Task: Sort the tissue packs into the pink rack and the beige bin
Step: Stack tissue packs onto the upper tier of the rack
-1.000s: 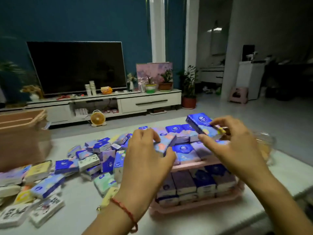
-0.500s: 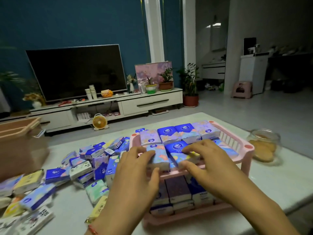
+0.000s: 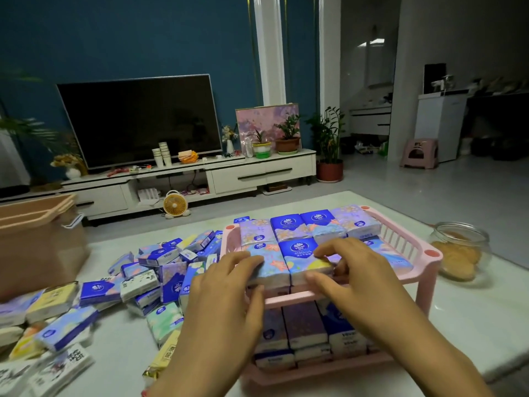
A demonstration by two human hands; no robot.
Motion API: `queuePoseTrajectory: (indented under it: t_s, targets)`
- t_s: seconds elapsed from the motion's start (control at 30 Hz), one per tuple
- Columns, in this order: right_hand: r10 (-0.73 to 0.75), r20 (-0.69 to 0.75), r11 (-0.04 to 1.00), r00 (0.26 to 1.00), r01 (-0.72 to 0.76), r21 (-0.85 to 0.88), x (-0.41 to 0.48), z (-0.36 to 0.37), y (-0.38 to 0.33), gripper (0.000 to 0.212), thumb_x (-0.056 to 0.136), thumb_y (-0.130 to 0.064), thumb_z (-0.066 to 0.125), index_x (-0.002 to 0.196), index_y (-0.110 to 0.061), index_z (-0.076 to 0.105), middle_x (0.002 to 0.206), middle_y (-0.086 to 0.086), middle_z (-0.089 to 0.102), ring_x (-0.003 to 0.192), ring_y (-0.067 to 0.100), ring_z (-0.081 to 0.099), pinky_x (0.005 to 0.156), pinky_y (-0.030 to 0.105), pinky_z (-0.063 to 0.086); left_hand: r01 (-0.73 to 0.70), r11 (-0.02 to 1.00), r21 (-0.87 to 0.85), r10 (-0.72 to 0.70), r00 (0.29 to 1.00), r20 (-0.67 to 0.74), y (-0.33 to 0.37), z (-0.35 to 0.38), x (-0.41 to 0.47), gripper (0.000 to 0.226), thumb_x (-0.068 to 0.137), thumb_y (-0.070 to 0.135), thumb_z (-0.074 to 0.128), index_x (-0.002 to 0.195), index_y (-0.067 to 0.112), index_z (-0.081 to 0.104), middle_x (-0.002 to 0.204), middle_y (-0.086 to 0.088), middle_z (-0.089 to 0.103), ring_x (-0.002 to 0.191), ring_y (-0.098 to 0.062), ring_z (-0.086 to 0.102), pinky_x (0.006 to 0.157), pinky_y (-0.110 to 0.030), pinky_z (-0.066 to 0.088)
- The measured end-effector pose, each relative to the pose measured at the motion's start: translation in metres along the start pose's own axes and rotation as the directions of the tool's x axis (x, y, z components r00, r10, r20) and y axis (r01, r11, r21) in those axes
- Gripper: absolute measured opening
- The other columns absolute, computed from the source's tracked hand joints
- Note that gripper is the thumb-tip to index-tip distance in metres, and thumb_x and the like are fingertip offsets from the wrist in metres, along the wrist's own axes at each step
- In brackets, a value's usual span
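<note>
Rack: the pink rack stands on the white table, two tiers, both filled with tissue packs lying flat.
Top tier: two rows of packs side by side; the back row sits against the far rim.
Lilac pack: front row, left end, flat, its long axis running from the person toward the far rim, logo end pointing away.
Blue pack: touching the lilac pack on its right, same long axis, logo at the far end, pale yellow end toward the person.
Left hand: fingers curled onto the lilac pack's top left edge, thumb against its near end, pinching it.
Right hand: fingertips bent down onto the blue pack's top, thumb pressed to its near end, gripping it.
Lower tier: packs stacked with their long axes also running near to far.
Loose pile: unsorted packs lying at mixed angles on the table, just left of the rack.
Beige bin: at the table's left edge, well apart from the rack.
Glass jar: near the rack's right side, holding biscuits.
</note>
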State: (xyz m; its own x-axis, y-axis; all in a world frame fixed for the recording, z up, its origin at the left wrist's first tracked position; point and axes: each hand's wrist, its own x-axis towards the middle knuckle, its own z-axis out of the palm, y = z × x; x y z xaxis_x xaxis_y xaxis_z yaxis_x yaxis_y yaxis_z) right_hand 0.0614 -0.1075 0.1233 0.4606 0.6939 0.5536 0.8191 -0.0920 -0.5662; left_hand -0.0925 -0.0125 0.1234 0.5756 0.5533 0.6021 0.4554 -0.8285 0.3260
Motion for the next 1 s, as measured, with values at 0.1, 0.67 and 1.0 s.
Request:
queuePoseTrajectory:
  t_s: [0.1,0.67,1.0]
  targets:
    - [-0.03,-0.063,0.997,0.998,0.026,-0.069,-0.001,-0.003,-0.002,0.025,0.083,-0.032,0.065,0.106,-0.028,0.056,0.096,-0.02,0.046,0.091,0.003,0.043,0.071,0.009,0.028,-0.011,0.986,-0.168,-0.001,0.998,-0.068,-0.006,-0.003,-0.006,0.029,0.088,0.037,0.048,0.115,0.044,0.048,0.127,0.027,0.038,0.117,0.018,0.03,0.096,-0.003,0.022]
    - [-0.314,0.29,0.843,0.904,0.125,0.523,-0.023,0.154,-0.143,0.013,0.089,-0.021,0.057,0.079,-0.029,0.06,0.082,-0.017,0.065,0.071,0.002,0.056,0.06,0.012,0.041,0.577,0.804,-0.144,-0.588,0.736,-0.336,-0.209,-0.123,-0.121,0.023,0.083,-0.002,0.058,0.092,0.018,0.064,0.097,-0.001,0.063,0.095,-0.019,0.057,0.075,-0.03,0.041]
    - [-0.487,0.65,0.872,0.583,0.28,0.402,-0.052,0.283,-0.201,0.025,0.091,-0.027,0.052,0.095,-0.048,0.04,0.104,-0.017,0.054,0.093,-0.002,0.051,0.075,0.006,0.039,0.861,0.339,0.378,-0.913,0.398,-0.088,-0.278,-0.188,-0.206,0.067,0.085,0.035,0.057,0.142,0.022,0.025,0.138,-0.009,0.026,0.131,-0.028,0.029,0.105,-0.03,0.03]
